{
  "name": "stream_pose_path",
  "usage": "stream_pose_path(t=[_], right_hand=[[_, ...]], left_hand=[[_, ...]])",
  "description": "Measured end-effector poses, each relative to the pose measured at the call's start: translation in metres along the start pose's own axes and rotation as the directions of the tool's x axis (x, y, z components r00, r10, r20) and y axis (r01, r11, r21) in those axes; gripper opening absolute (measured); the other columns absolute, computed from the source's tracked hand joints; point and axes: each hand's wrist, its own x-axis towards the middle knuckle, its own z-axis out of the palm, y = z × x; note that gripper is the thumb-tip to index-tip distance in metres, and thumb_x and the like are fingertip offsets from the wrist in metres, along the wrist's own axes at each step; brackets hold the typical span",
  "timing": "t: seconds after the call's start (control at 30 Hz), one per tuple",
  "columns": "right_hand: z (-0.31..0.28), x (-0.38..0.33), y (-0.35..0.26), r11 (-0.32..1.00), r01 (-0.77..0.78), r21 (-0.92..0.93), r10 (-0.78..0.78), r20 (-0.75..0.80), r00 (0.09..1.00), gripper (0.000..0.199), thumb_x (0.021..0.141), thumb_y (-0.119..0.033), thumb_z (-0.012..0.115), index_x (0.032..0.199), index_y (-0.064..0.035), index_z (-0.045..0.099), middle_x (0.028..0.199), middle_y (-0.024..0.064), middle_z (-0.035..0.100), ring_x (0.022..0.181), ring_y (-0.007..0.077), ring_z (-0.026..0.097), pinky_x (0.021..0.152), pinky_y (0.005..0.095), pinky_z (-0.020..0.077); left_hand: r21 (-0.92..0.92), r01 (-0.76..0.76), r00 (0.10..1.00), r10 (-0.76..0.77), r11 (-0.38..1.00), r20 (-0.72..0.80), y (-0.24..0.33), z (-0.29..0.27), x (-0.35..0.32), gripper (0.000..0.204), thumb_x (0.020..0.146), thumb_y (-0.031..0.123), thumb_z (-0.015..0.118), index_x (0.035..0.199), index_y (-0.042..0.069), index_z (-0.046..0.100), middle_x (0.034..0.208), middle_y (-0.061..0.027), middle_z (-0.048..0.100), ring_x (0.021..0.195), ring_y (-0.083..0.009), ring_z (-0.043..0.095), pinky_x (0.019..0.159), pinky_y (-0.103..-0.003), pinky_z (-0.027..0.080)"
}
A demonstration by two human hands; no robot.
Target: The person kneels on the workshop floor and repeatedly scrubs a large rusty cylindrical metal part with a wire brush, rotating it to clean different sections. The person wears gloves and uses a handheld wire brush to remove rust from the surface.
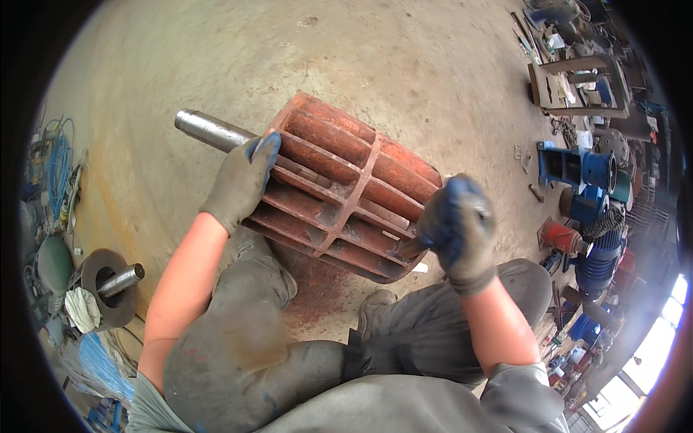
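Note:
A rusty red-brown slatted rotor (346, 184) lies tilted before me, with long fins and a band round its middle. From its far left end sticks out a bare steel shaft (209, 128). My left hand (244, 177), in a grey glove with blue fingertips, grips the rotor's left end rim. At its right end my right hand (462, 227), gloved alike, is closed round a tool whose handle is hidden in the fist. A short, flat, scraper-like blade (413, 248) shows below the fingers, against the fins. The right hand is slightly blurred.
Reddish flakes (314, 292) lie on the concrete floor between my shoes. At the left stand a dark ring-shaped part (108, 310) with a steel shaft and a coil of blue hose (59, 169). A metal frame (581, 86), blue motors (599, 263) and a red part (561, 237) line the right.

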Motion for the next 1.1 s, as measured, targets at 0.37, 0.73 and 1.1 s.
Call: stream_pose_path(t=[0.37, 0.73, 1.1], right_hand=[[-0.035, -0.012, 0.042, 0.987, -0.034, 0.157, 0.023, 0.072, 0.997, 0.053, 0.114, -0.051, 0.056, 0.087, -0.0055, 0.054, 0.068, 0.0014, 0.045, 0.057, 0.0127, 0.043, 0.055, 0.0302, 0.0393], [-0.005, 0.001, -0.004, 0.988, 0.091, 0.124, -0.095, 0.027, 0.995, 0.062, 0.118, -0.055, 0.039, 0.085, -0.0055, 0.055, 0.062, 0.0027, 0.044, 0.049, 0.0142, 0.042, 0.046, 0.0332, 0.0414], [-0.009, -0.015, 0.013, 0.991, 0.128, 0.041, -0.129, 0.025, 0.991, 0.06, 0.118, -0.056, 0.037, 0.098, -0.0037, 0.058, 0.065, 0.0037, 0.047, 0.054, 0.0146, 0.044, 0.052, 0.034, 0.0467]], left_hand=[[0.015, 0.024, 1.0, -0.024, 1.0, -0.018, 0.001, -0.002, -0.002, 0.074, 0.112, 0.065, 0.049, 0.101, -0.006, 0.066, 0.077, -0.0092, 0.055, 0.076, -0.0228, 0.05, 0.076, -0.041, 0.047], [0.05, 0.033, 0.999, -0.033, 0.998, -0.005, 0.004, -0.003, -0.003, 0.075, 0.113, 0.064, 0.05, 0.11, -0.008, 0.07, 0.085, -0.0176, 0.063, 0.082, -0.0268, 0.056, 0.085, -0.043, 0.051], [0.021, 0.043, 0.999, -0.043, 0.999, -0.002, 0.001, -0.002, -0.002, 0.071, 0.112, 0.063, 0.052, 0.103, -0.006, 0.069, 0.082, -0.014, 0.062, 0.079, -0.0254, 0.054, 0.082, -0.043, 0.05]])
